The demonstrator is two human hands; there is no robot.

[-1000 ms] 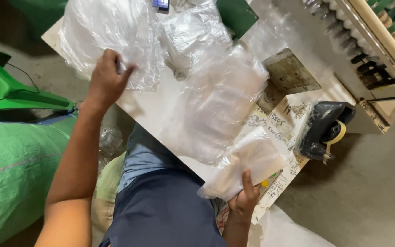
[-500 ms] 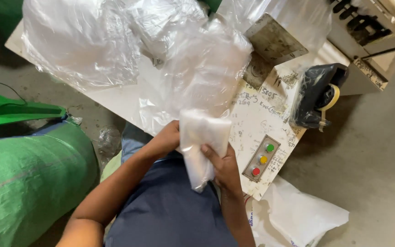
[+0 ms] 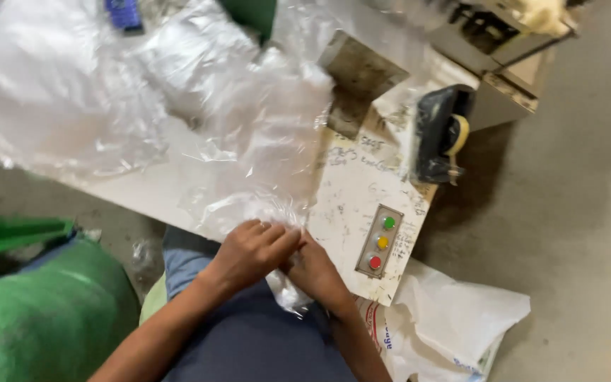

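Both hands, left hand (image 3: 252,251) and right hand (image 3: 318,272), meet at the counter (image 3: 362,191) edge, each grip clenched on a clear plastic bag (image 3: 277,212) whose lower end hangs just below them. It looks like folding or gathering; next needs a firm, even pinch

Only 1 view, taken from a head-worn camera and aimed steeply down over the wearer's lap. Close range: both forearms enter from the bottom edge, left hand (image 3: 249,251) and right hand (image 3: 316,272) meeting just below frame centre at the near edge of the white surface (image 3: 362,191). Frame tilted, so the surface runs diagonally from upper left to lower right. Grey floor (image 3: 574,212) filling the right side, far below. No second view to overlap with.
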